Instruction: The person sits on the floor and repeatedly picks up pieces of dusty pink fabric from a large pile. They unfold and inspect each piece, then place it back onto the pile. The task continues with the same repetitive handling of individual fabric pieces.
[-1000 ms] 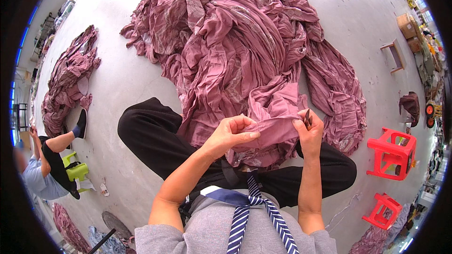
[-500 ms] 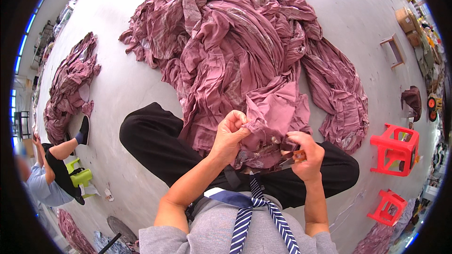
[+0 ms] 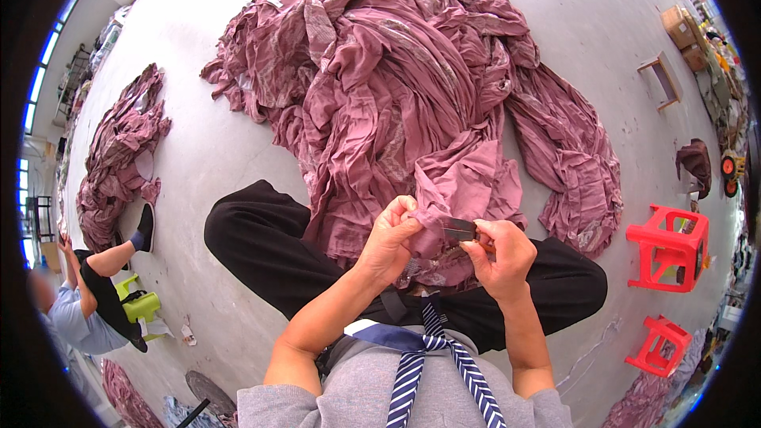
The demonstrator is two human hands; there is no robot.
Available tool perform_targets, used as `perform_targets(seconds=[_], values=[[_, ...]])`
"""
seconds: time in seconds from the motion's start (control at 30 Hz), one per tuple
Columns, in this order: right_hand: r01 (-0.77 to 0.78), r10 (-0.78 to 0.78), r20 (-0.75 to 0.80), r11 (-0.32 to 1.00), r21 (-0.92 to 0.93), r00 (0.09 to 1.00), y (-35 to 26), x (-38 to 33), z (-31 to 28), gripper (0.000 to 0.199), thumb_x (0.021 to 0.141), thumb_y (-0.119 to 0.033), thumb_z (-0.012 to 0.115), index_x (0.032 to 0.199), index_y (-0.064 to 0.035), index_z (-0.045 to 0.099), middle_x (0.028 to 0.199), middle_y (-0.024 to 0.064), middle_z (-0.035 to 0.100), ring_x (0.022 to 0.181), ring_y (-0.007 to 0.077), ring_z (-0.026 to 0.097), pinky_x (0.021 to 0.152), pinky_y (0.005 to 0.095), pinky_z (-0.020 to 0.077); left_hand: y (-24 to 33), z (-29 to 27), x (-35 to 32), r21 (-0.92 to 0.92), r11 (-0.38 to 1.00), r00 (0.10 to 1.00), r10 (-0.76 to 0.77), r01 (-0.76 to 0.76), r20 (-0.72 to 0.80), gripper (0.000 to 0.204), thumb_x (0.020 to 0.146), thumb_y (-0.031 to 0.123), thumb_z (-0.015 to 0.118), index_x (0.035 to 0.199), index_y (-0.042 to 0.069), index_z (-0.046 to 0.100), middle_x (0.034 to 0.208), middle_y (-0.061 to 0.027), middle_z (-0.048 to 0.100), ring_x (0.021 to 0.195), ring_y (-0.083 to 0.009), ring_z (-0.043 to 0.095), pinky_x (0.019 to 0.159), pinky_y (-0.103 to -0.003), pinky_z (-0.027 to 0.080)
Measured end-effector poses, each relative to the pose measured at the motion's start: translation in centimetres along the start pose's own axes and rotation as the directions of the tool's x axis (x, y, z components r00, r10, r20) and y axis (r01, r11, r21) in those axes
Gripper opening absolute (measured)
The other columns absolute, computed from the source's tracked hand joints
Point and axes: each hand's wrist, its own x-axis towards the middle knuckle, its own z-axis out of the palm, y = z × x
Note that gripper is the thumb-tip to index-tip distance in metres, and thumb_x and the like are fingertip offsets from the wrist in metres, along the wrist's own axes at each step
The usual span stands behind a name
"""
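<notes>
One pair of small dark-bladed scissors (image 3: pixel 458 229) sits over a loose flap of mauve cloth (image 3: pixel 468 182), just in front of the seated person's lap. That flap runs into one great heap of mauve fabric (image 3: pixel 372 95) spread over the floor ahead; the folds overlap so much that I can't count the separate pieces. Most of the scissors' handle is buried in the grip, with only a bit of orange-brown showing, and I can't make out whether any cloth lies between the blades.

The left hand (image 3: pixel 388 239) is nearly closed, thumb and forefinger pinching the edge of the flap. The right hand (image 3: pixel 505 257) is curled around the scissors, thumb pressed toward the bent fingers, the blades pointing across at the left hand.

Beyond them, one smaller mauve pile (image 3: pixel 119 162) lies off to the left. Near it sits one other person (image 3: pixel 83 313), at the blurred rim of my view, by one green chair (image 3: pixel 143 306) partly covered by that person's body. Two red stools, an upper one (image 3: pixel 650 235) and a lower one (image 3: pixel 671 331), stand to the right, with one small wooden frame (image 3: pixel 670 81) farther off.
</notes>
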Motion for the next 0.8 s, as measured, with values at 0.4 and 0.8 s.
perform_targets(seconds=[0.4, 0.8], values=[[-0.295, 0.337, -0.015, 0.842, 0.452, 0.941, 0.7, -0.5, -0.1, 0.047, 0.069, -0.023, 0.078, 0.105, -0.0019, 0.056, 0.075, 0.0022, 0.057, 0.059, 0.0037, 0.047, 0.051, 0.0180, 0.0360, -0.2, -0.1, 0.1, 0.017, 1.000, 1.000, -0.010, 0.010, -0.002, 0.022, 0.080, 0.005, 0.066, 0.091, 0.010, 0.049, 0.089, 0.0007, 0.060, 0.085, -0.0085, 0.059, 0.077, -0.022, 0.047], [-0.600, 0.523, -0.295, 0.706, -0.377, 0.800, 19.7, -8.6, -6.5, 0.017, 0.075, -0.002, 0.048, 0.088, 0.0014, 0.059, 0.075, 0.0090, 0.055, 0.073, 0.0233, 0.054, 0.065, 0.0339, 0.0423, 2.9, -4.0, 1.7, 0.603, 0.776, 0.954, 0.289, -0.185, -0.079, 0.012, 0.082, 0.001, 0.061, 0.091, 0.005, 0.054, 0.097, -0.0120, 0.065, 0.087, -0.0186, 0.063, 0.073, -0.029, 0.052]])
